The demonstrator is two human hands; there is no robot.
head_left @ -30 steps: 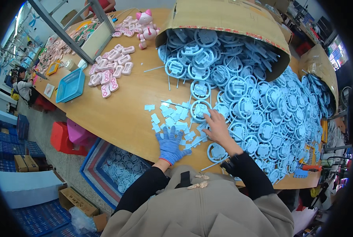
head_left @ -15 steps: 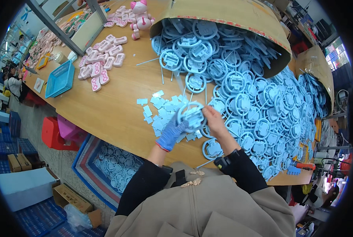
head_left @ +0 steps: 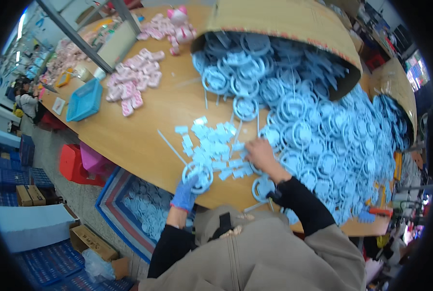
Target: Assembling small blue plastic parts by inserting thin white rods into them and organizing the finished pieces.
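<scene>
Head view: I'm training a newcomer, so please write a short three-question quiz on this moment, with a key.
1. Multiple choice: what does the left hand hold?
a) a red stool
b) a blue ring
c) a pink toy
2. True or false: in the picture, the basket stands left of the big box.
3. Short answer: which hand wears no glove?

Key:
1. b
2. True
3. The right hand
</scene>
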